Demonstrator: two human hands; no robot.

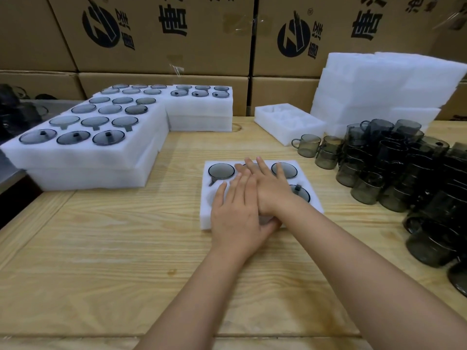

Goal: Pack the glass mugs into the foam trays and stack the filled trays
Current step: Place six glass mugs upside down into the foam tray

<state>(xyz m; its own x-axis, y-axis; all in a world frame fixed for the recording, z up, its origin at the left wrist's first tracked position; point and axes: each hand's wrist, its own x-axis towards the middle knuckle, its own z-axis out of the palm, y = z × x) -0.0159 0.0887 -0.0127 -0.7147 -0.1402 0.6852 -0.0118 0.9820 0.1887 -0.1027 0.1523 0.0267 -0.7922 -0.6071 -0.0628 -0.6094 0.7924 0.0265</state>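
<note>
Foam tray (206, 215) near centre of wooden table (101, 261). Left hand (236, 213) and right hand (271, 188) lie flat on tray, fingers straight, gripping nothing. Hands overlap; cannot tell which is uppermost.

Far-left mug (221, 171) and far-right mug (288, 170) seated in pockets. Near-right mug (302, 193) partly hidden by right wrist. Middle pockets covered by hands, contents not visible.

Loose mug heap (404, 173) at right, cut off by frame edge. Filled tray stacks (88, 157) at far left.

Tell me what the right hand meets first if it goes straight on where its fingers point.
Beyond the foam tray only bare table, then probably the corner of the stacked filled trays; depth is unclear, so the right hand might pass beside it.
</note>
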